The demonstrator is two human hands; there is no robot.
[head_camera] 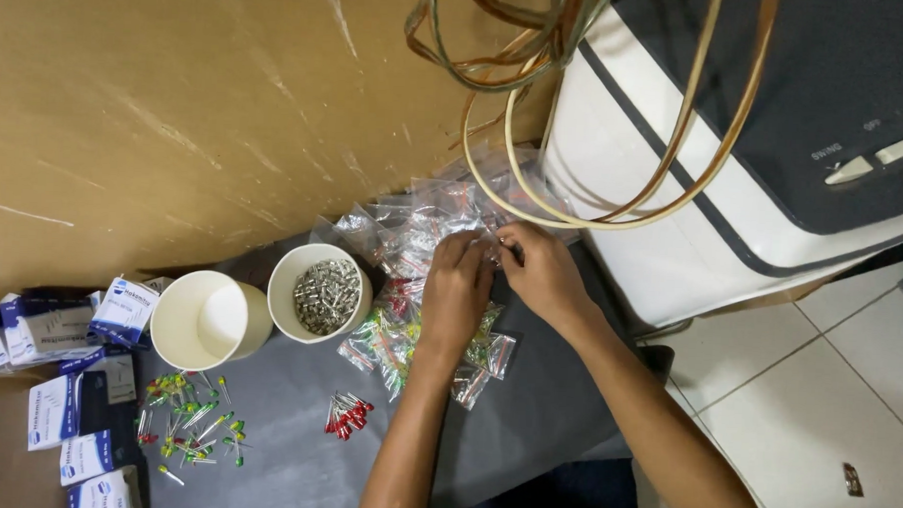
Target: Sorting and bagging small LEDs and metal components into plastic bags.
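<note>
**Hazards at the bag pile: spills, mixing and snagged cable**

Both hands work at centre frame on a heap of small clear bags [427,233] lying on the grey tabletop [295,449]. The left hand [457,284] rests on the heap with fingers curled down; whether they pinch a bag cannot be told. The right hand [541,272] has its fingers narrowed onto a bag edge at the top of the heap.

Likely faults, judged from the layout:

- Bag slip. The film looks slick; a loose pinch could drop a bag and scatter its contents.
- Colour mixing. Loose red LEDs [347,416] lie just below the heap, and loose green and yellow LEDs [191,420] at lower left. Spilled parts could merge with them.
- Cup upset. The cup of metal parts [322,295] stands just beside the left wrist, with an empty white cup [209,321] next to it; a sideways forearm could tip either.
- Cable snag. Looped cable [576,118] hangs close above the hands; a raised hand could catch it.
</note>
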